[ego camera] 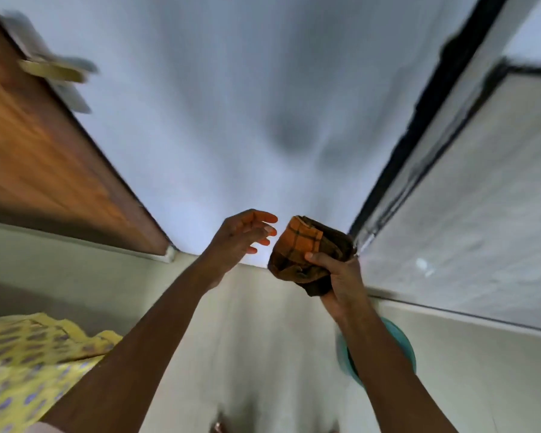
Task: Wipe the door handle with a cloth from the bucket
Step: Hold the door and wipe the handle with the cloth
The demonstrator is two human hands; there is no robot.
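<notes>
Cloth: we record one bunched cloth, orange check with dark brown folds, held up at centre right of the view, in front of the pale floor.
Right hand: we find it closed around the lower part of the cloth, thumb pressed across the front, fingers wrapped behind; the orange end stands clear above the fist.
Left hand: we note it spread, fingers loosely curled and apart, just left of the cloth; it is not touching the cloth and holds nothing.
Door handle: we list a brass-coloured lever at far left, projecting from the door edge, badly blurred; it is well apart from both hands and the cloth.
Door: brown wood, filling the left side.
Bucket: we see a teal rim, near and to the right, mostly hidden behind the right forearm; what it contains we cannot tell.
Garment: yellow printed fabric at near left.
Wall panel: grey, with a black frame, along the right side.
</notes>
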